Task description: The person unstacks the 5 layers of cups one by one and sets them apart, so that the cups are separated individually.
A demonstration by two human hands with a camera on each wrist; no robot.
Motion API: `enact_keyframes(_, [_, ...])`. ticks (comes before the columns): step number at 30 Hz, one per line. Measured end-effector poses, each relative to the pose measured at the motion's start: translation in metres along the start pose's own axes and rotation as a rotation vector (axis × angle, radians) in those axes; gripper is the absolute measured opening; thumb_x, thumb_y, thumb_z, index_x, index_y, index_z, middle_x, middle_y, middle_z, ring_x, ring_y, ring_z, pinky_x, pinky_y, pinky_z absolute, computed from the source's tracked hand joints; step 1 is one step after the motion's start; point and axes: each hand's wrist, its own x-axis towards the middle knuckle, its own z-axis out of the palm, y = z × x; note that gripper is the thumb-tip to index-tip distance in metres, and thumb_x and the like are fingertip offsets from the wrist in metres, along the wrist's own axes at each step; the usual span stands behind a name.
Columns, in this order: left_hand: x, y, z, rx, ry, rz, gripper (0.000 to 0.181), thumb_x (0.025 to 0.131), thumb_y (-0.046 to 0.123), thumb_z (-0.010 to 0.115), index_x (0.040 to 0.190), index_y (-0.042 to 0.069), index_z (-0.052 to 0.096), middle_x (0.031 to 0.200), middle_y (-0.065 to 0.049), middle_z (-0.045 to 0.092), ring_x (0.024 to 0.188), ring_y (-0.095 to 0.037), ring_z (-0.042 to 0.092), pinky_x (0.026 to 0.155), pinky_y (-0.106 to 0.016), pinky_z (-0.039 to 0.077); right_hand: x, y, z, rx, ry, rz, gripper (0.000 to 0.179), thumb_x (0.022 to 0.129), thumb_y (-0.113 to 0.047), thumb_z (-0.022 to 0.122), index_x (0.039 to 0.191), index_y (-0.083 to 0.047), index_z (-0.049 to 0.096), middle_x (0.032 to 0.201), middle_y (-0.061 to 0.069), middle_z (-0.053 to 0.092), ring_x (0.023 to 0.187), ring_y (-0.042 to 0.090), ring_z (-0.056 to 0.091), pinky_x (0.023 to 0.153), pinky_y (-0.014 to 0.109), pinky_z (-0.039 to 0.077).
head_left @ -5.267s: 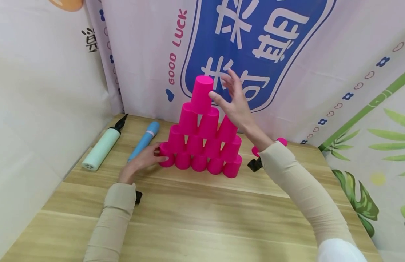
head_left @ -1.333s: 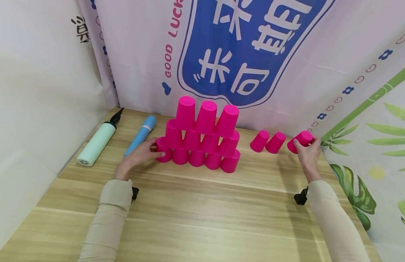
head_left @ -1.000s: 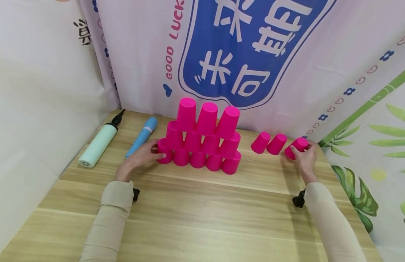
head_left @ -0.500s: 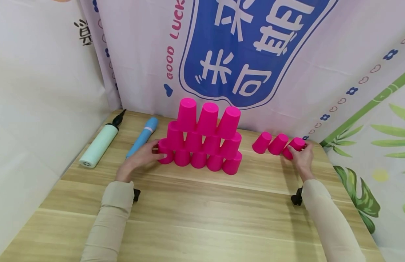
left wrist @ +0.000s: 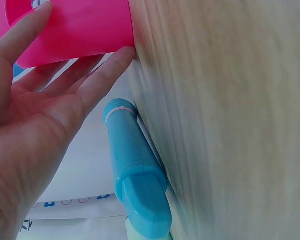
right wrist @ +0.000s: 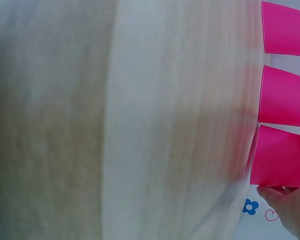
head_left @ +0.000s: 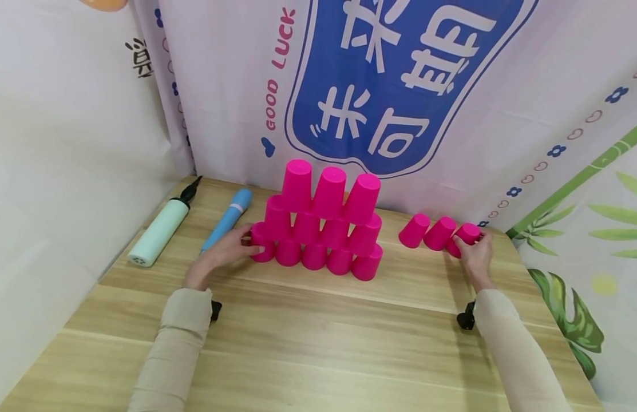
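Note:
Pink cups stand upside down in a three-tier stack (head_left: pixel 332 232) on the wooden table (head_left: pixel 318 343). At the bottom left corner of that stack, my left hand (head_left: pixel 222 252) holds the end cup (head_left: pixel 263 252), thumb across its front and fingers behind. The left wrist view shows long fingers (left wrist: pixel 107 75) along this cup (left wrist: pixel 85 30), close to the tabletop. Far to the right, my right hand (head_left: pixel 477 254) grips another upside-down pink cup (head_left: pixel 469 232) between thumb and fingers. It stands at the right end of a short row, close beside a middle cup (head_left: pixel 440 233) and a left cup (head_left: pixel 414 230).
Left of the stack lie a blue tube-shaped tool (head_left: pixel 228 220) and a mint-green hand pump (head_left: pixel 159 232) with a black nozzle. A printed cloth (head_left: pixel 230 114) hangs right behind the table. Side walls (head_left: pixel 66 143) border it at left and right.
The single cup on top has left the stack, and the row at the right now has three cups. My right hand has slid its cup left toward its neighbour. My left hand has stayed put.

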Motion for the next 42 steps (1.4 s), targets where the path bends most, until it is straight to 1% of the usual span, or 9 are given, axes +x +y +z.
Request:
enact_keyframes(9, [-0.001, 0.000, 0.001, -0.004, -0.002, 0.014, 0.061, 0.092, 0.019, 0.065, 0.143, -0.001, 0.037, 0.133, -0.021, 0.052, 0.124, -0.040, 0.047, 0.098, -0.049, 0.046, -0.001, 0.002, 0.001, 0.000, 0.024, 0.027, 0.067, 0.090, -0.019, 0.066, 0.141, 0.001, 0.027, 0.140, 0.026, 0.042, 0.127, 0.035, 0.043, 0.108, 0.043, 0.037])
enact_keyframes(15, [-0.001, -0.001, 0.001, -0.003, 0.001, 0.015, 0.061, 0.092, 0.017, 0.065, 0.143, -0.001, 0.038, 0.133, -0.021, 0.052, 0.124, -0.039, 0.047, 0.098, -0.049, 0.047, -0.001, 0.001, -0.001, -0.007, -0.008, 0.042, 0.072, 0.091, -0.020, 0.065, 0.144, 0.001, 0.021, 0.142, 0.028, 0.039, 0.130, 0.038, 0.042, 0.109, 0.043, 0.037])
enact_keyframes(19, [-0.001, -0.001, 0.002, -0.002, -0.002, 0.005, 0.061, 0.092, 0.018, 0.065, 0.143, -0.001, 0.038, 0.133, -0.021, 0.052, 0.123, -0.039, 0.047, 0.098, -0.048, 0.047, -0.011, -0.006, -0.007, 0.052, -0.032, 0.124, 0.090, 0.090, -0.025, 0.066, 0.151, -0.004, 0.004, 0.151, 0.025, 0.029, 0.138, 0.036, 0.033, 0.114, 0.042, 0.028])
enact_keyframes(23, [-0.001, 0.000, 0.003, -0.001, -0.008, -0.003, 0.062, 0.092, 0.020, 0.066, 0.143, -0.001, 0.037, 0.133, -0.021, 0.052, 0.123, -0.039, 0.048, 0.098, -0.048, 0.047, -0.035, -0.022, -0.018, 0.206, 0.051, 0.163, 0.094, 0.090, -0.029, 0.067, 0.154, -0.014, 0.000, 0.160, 0.011, 0.014, 0.145, 0.023, 0.016, 0.118, 0.032, 0.016])
enact_keyframes(27, [-0.001, 0.000, 0.001, -0.006, 0.001, 0.005, 0.062, 0.092, 0.021, 0.066, 0.143, -0.002, 0.037, 0.132, -0.022, 0.052, 0.122, -0.040, 0.048, 0.097, -0.048, 0.048, -0.063, -0.060, -0.025, 0.446, 0.146, 0.013, 0.086, 0.090, -0.023, 0.068, 0.154, -0.020, 0.011, 0.159, 0.000, 0.016, 0.144, 0.006, 0.013, 0.115, 0.019, 0.014])
enact_keyframes(29, [-0.002, 0.000, 0.000, -0.009, 0.006, 0.003, 0.062, 0.092, 0.020, 0.066, 0.142, -0.002, 0.038, 0.132, -0.022, 0.052, 0.122, -0.040, 0.049, 0.097, -0.049, 0.048, -0.077, -0.084, -0.026, 0.571, 0.139, -0.088, 0.084, 0.089, -0.019, 0.069, 0.153, -0.021, 0.014, 0.157, -0.001, 0.021, 0.142, 0.004, 0.016, 0.115, 0.018, 0.015])
enact_keyframes(31, [-0.002, 0.000, -0.001, -0.010, 0.004, 0.008, 0.062, 0.092, 0.021, 0.066, 0.142, -0.002, 0.037, 0.132, -0.022, 0.052, 0.122, -0.040, 0.048, 0.097, -0.049, 0.047, -0.092, -0.108, -0.023, 0.639, 0.112, -0.193, 0.082, 0.088, -0.016, 0.071, 0.152, -0.017, 0.019, 0.154, 0.001, 0.029, 0.141, 0.008, 0.023, 0.114, 0.018, 0.019])
enact_keyframes(36, [0.000, -0.002, -0.001, -0.010, -0.004, 0.016, 0.064, 0.093, 0.023, 0.066, 0.143, -0.002, 0.036, 0.133, -0.022, 0.052, 0.123, -0.040, 0.048, 0.097, -0.048, 0.048, -0.127, -0.163, -0.011, 0.696, -0.077, -0.375, 0.076, 0.086, -0.012, 0.072, 0.148, -0.010, 0.029, 0.146, 0.007, 0.043, 0.137, 0.021, 0.037, 0.114, 0.030, 0.029])
enact_keyframes(42, [0.002, -0.002, 0.000, -0.008, -0.008, 0.016, 0.064, 0.093, 0.023, 0.066, 0.144, -0.001, 0.036, 0.134, -0.022, 0.051, 0.123, -0.040, 0.048, 0.098, -0.048, 0.047, -0.160, -0.215, 0.007, 0.686, -0.333, -0.485, 0.073, 0.087, -0.005, 0.070, 0.147, -0.003, 0.029, 0.144, 0.014, 0.043, 0.135, 0.030, 0.039, 0.113, 0.042, 0.030])
